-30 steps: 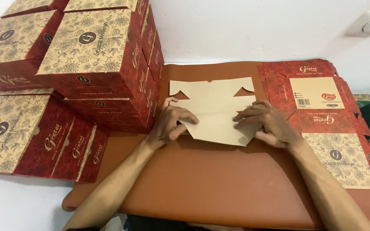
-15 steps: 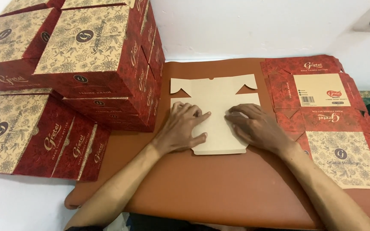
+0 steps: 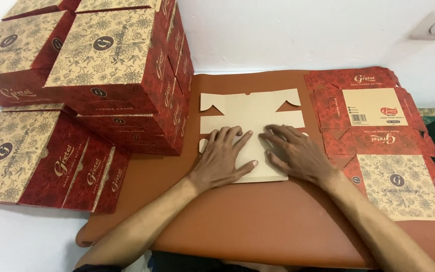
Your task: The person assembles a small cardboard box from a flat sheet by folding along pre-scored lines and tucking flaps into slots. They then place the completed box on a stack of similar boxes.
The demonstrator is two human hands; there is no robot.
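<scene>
Tan blank (image 3: 250, 128) lay mid-surface (image 3: 258, 226), beside the boxes (image 3: 101, 65). Both hands had slid inward: left hand (image 3: 222, 158) and right hand (image 3: 298, 153) flat, palms down, gripping nothing, pressing the near fold flatter than before.

Bare forearms, ringless left hand (image 3: 222, 160)

Lighting even and bright, diffuse, from above. Soft shadow under the stacked boxes (image 3: 112, 75), falling toward the brown mat (image 3: 258, 221). Mild sheen on the mat below the boxes. White wall right of the boxes slightly overexposed. Focus sharp; slight wide-angle bowing at the edges
</scene>
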